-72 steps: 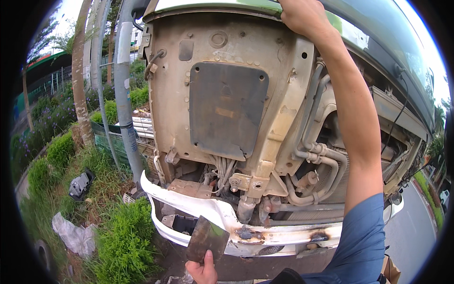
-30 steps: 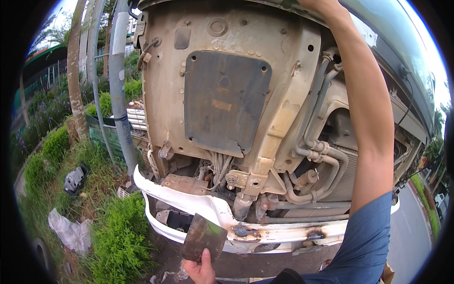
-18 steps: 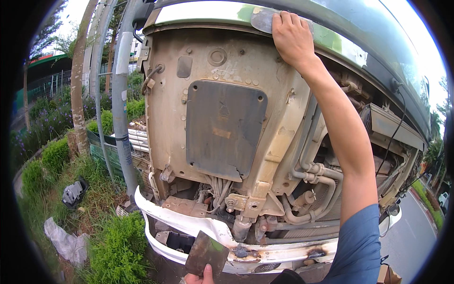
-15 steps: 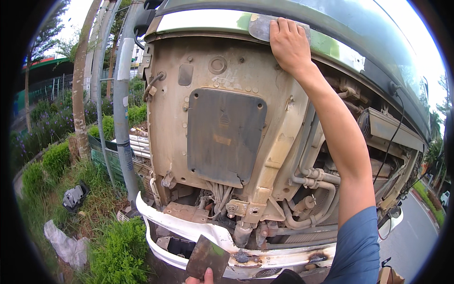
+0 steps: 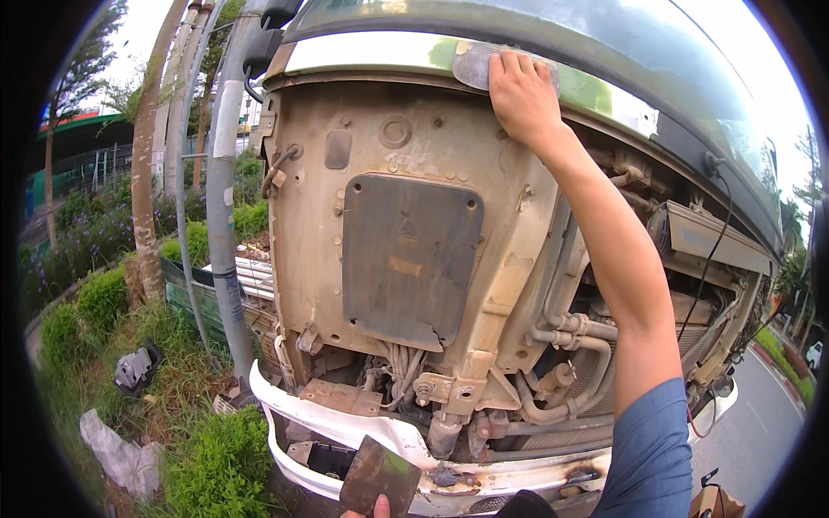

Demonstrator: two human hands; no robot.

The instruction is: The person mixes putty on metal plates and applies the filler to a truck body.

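My right hand (image 5: 523,97) is closed on a thin grey spreader (image 5: 471,66) with rounded corners, laid against the white panel strip (image 5: 371,52) below the windshield. Green filler patches (image 5: 590,92) show on the strip on both sides of the spreader. At the lower edge, my left hand (image 5: 378,508) grips a dark square plate (image 5: 377,477) with a green smear near its upper right corner. Only a thumb and a bit of finger of that hand show; the rest is cut off by the frame.
Below the strip is the vehicle's exposed front, with a dark cover (image 5: 413,259), pipes (image 5: 574,332) and a scorched white bumper (image 5: 345,410). A grey pole (image 5: 223,173) stands close on the left, beside bushes (image 5: 216,466) and a plastic sheet (image 5: 121,453). A road (image 5: 751,440) runs at right.
The whole view has tipped slightly, so the vehicle sits a little lower. My right hand and the spreader have shifted slightly left along the strip. My left hand still holds the plate.
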